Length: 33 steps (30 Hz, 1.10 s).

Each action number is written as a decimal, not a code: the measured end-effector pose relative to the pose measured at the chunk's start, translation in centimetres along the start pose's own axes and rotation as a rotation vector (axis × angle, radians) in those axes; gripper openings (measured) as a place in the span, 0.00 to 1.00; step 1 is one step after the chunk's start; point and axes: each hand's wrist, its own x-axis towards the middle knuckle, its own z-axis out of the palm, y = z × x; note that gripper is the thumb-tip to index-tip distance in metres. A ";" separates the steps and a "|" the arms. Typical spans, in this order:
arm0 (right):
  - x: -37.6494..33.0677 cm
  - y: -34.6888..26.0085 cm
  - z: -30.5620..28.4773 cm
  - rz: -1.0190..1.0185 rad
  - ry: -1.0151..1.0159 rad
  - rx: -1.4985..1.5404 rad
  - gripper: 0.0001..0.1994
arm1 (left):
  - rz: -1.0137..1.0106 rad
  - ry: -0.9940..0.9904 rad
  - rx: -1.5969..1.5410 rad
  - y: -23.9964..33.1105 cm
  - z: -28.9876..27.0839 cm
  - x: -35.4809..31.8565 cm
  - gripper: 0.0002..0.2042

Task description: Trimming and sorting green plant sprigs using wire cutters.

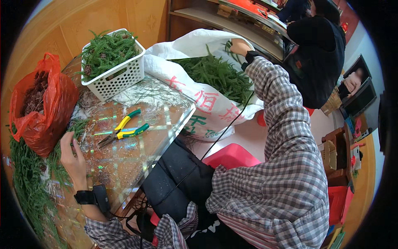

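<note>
At the upper right, my right hand [238, 47] is closed at the mouth of a white woven sack [163, 68] with red and green printing. A dark green pine sprig [227, 46] shows at its fingers. Below it, a pile of green pine sprigs [217, 74] fills the sack's opening. On the left, my left hand [72, 155] is held above the table with its fingers loosely apart and nothing in them. Yellow-and-green-handled pliers [124, 129] lie on the table to its right, apart from it.
A white perforated basket [120, 81] of sprigs and pinecones stands at the back of the glitter-strewn table [137, 159]. Beside it is a red plastic bag [49, 128] of pinecones. More green sprigs [29, 174] lie far left. A person in black [317, 54] is beyond my right arm.
</note>
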 end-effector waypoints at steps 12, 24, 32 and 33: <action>-1.3 -1.0 -5.6 0.309 -0.355 0.805 0.10 | -0.027 -0.014 -0.045 0.3 0.2 0.0 0.10; -2.5 -2.1 -6.0 0.193 -0.584 1.018 0.16 | -0.022 -0.023 -0.035 0.3 0.2 0.0 0.09; -2.3 -1.3 -5.1 0.148 -0.573 0.974 0.15 | -0.036 -0.019 -0.046 0.4 0.3 0.0 0.09; -2.3 -1.4 -5.1 0.150 -0.575 0.974 0.15 | -0.044 -0.021 -0.051 0.5 0.2 0.0 0.09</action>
